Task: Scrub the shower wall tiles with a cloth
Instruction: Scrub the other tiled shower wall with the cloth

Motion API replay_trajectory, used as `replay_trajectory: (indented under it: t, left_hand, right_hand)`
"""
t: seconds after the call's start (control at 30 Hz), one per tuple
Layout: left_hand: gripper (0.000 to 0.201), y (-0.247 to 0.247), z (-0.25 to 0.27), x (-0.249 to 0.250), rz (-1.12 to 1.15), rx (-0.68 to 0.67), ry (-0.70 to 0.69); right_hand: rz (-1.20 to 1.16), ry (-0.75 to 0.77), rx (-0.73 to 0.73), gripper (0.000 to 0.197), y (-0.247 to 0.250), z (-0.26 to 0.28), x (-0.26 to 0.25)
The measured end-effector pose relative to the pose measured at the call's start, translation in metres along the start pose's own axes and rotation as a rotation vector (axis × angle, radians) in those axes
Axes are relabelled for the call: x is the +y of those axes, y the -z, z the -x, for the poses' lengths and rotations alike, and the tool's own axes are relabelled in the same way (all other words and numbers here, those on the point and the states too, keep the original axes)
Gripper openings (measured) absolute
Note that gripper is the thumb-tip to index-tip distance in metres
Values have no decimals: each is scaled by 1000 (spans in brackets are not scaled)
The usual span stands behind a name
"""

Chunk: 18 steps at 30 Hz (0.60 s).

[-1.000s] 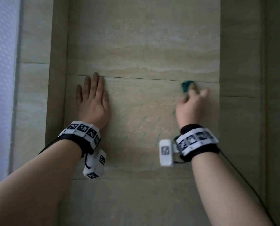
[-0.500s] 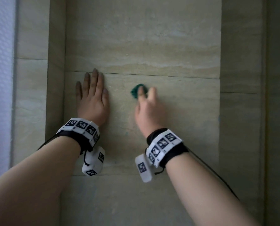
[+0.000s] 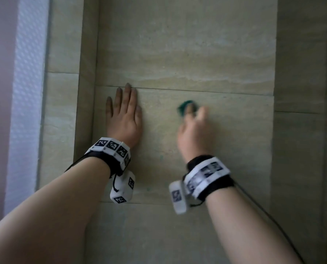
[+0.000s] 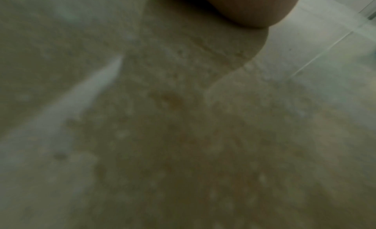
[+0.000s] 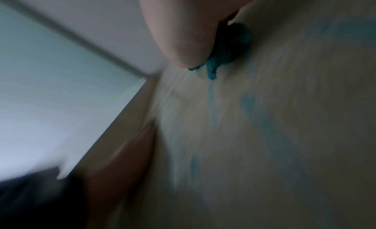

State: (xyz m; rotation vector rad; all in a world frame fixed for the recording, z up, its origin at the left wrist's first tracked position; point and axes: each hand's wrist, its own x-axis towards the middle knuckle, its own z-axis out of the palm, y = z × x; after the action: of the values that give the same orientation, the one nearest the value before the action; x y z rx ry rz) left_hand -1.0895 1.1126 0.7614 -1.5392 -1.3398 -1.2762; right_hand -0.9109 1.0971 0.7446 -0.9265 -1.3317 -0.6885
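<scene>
Scrub in progress on the beige wall tile [image 3: 235, 141], the middle one of the recessed panel. Landmark for positions: the horizontal grout line [image 3: 206, 90] at this tile's top edge. Right hand [image 3: 196, 134] sits just below that line, about mid-width of the tile, fingers curled over a small wad of teal cloth [image 3: 184, 107] and pressing it against the stone; only a little cloth shows past the fingertips, and the hand is motion-blurred. Right wrist view confirms the wad [image 5: 230, 50] is pinned between hand and wall, with faint bluish smears [image 5: 250, 103] on the tile below it. Left hand [image 3: 123, 119] lies flat on the same tile, fingers straight with the tips reaching the grout line, holding nothing; judged to be a brace. Risks as I read them: (1) the cloth is bunched very small, so a hard stroke could drag bare fingertips or nails over the stone, or roll the wad out of the grip. (2) The teal smears may be colour or residue left by the cloth; continued rubbing could spread it rather than lift it. (3) If the tile is wet, which I cannot tell, the bracing palm could slide and shift the person's weight. (4) A stroke towards the left hand could bump it. Coverage so far cannot be judged.
</scene>
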Motion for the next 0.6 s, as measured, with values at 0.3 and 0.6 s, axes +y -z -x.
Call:
replay_trajectory:
  t: [0.3,0.6]
  left_hand:
    - [57,2,1,-3,4,-9,-30]
    - [53,3,6,-7,2,-80,-38]
  right_hand:
    - [144,185,-87,42,33,-1,46]
    - [60,269,-318,36,-10,79,-22]
